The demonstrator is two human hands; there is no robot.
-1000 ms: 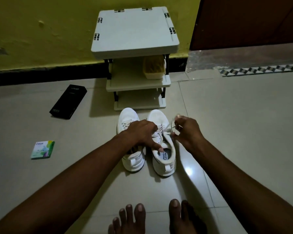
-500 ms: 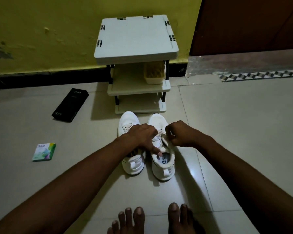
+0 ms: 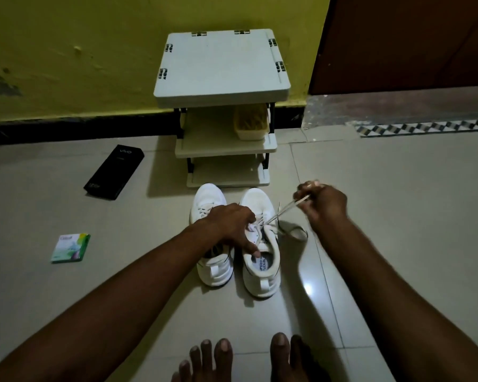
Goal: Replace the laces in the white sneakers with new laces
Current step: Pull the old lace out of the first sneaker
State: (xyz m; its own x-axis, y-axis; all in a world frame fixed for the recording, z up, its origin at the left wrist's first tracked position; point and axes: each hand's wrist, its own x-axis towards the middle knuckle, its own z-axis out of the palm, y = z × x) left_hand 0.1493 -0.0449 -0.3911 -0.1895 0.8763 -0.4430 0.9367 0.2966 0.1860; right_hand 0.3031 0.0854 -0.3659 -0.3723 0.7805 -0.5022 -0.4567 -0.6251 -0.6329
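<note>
Two white sneakers stand side by side on the tiled floor, toes pointing away from me. My left hand point(image 3: 231, 227) rests on the tongue area of the right sneaker point(image 3: 261, 260), its thumb at the shoe's opening, and partly hides the left sneaker point(image 3: 209, 199). My right hand point(image 3: 322, 201) is raised to the right of the shoes and pinches a white lace point(image 3: 283, 209) stretched taut from the right sneaker's eyelets. A slack loop of lace point(image 3: 294, 232) lies on the floor beside that shoe.
A white three-tier rack point(image 3: 222, 67) stands against the yellow wall just beyond the shoes, with a small basket point(image 3: 251, 124) on its middle shelf. A black box point(image 3: 115, 172) and a small green packet point(image 3: 71, 248) lie on the floor at left. My bare toes point(image 3: 246, 357) are at the bottom.
My right hand went from the right sneaker's eyelets up and out to the right, drawing the lace taut. A loop of lace now lies on the floor. My left hand stayed on the shoe.
</note>
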